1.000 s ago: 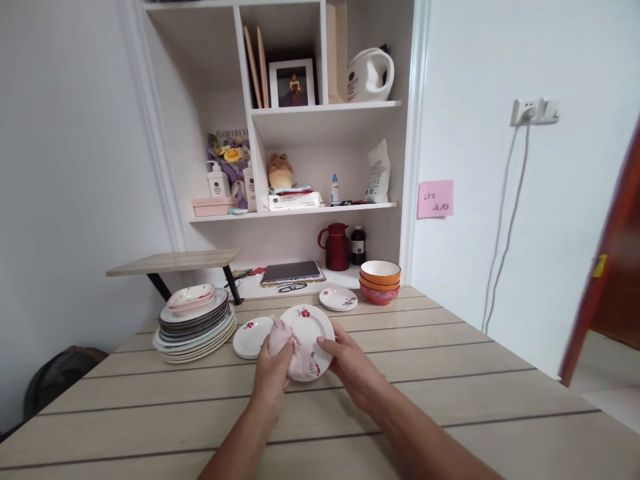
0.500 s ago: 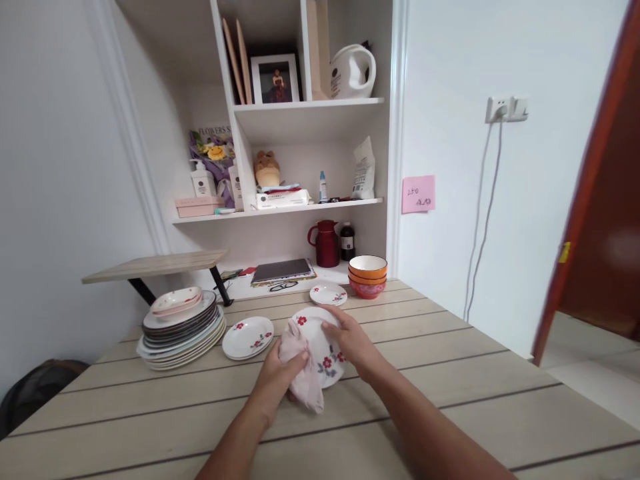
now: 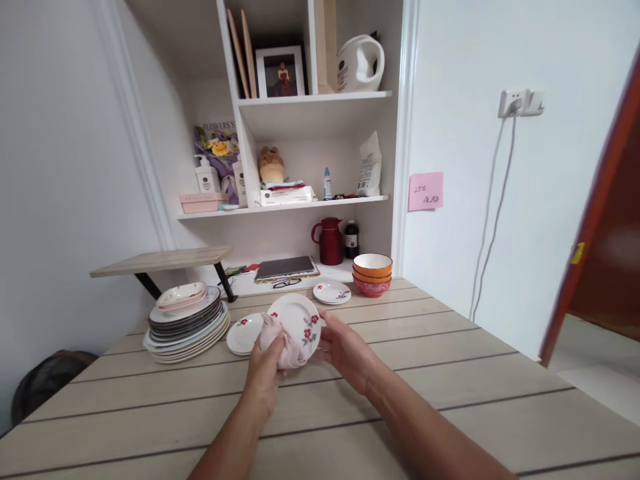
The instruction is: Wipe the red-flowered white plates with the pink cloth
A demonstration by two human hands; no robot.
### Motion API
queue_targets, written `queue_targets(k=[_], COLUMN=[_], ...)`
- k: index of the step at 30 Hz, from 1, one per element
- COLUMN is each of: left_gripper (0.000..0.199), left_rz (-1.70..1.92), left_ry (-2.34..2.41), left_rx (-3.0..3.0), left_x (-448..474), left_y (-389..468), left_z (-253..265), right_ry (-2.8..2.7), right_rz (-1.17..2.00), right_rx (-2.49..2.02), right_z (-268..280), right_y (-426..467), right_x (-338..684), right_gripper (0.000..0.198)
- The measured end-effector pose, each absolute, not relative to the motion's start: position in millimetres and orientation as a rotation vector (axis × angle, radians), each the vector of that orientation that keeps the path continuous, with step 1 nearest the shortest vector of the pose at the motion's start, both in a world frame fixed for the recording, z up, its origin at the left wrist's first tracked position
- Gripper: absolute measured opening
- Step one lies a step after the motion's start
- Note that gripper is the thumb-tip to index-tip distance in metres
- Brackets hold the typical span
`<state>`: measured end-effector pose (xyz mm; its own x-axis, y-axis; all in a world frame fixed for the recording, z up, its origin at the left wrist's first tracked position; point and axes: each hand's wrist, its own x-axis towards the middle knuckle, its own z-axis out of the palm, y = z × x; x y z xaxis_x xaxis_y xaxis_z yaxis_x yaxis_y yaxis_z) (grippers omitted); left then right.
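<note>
A white plate with red flowers (image 3: pixel 296 313) is raised above the table, tilted with its face towards me. My left hand (image 3: pixel 265 373) is closed on a pale pink cloth (image 3: pixel 285 348) and presses it against the plate's lower left part. At the plate's right rim, my right hand (image 3: pixel 350 350) curls around the edge, some of its fingers hidden behind. Partly covered by the raised plate, a small pile of matching plates (image 3: pixel 243 335) lies on the table. Farther back are more small flowered plates (image 3: pixel 332 292).
Left of my hands stands a tall stack of plates (image 3: pixel 187 333) topped by pink-rimmed dishes (image 3: pixel 181 295), near a raised wooden shelf (image 3: pixel 165 259). Stacked bowls (image 3: pixel 373 275) stand at the back right. Behind are a laptop (image 3: pixel 285 267), glasses (image 3: pixel 287 283) and a red jug (image 3: pixel 331 241).
The plate has moved left and up, tilting more towards me. My right hand has shifted from the plate's upper edge to its right rim. The cloth has moved along with my left hand.
</note>
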<state>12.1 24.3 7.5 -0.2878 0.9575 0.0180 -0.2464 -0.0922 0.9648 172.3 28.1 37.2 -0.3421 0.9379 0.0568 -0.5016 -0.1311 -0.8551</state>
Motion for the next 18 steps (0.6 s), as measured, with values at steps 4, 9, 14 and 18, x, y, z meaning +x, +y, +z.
queue_targets(k=[4, 9, 14, 18], left_gripper=[0.059, 0.057, 0.06, 0.06], left_rz=[1.635, 1.6, 1.446, 1.426], left_ry=[1.248, 1.313, 1.382, 1.333], left_rx=[1.01, 1.162, 1.188, 1.134], left_x=[11, 19, 21, 19], left_y=[28, 24, 21, 20], left_z=[5, 8, 10, 8], right_ry=[-1.055, -0.896, -0.966, -1.192], right_rz=[1.647, 1.516, 1.369, 1.315], right_rx=[-0.652, -0.688, -0.835, -0.915], right_z=[30, 15, 19, 32], right_y=[25, 33, 38, 38], right_x=[162, 155, 160, 173], right_gripper=[0.047, 0.052, 0.048, 0.043])
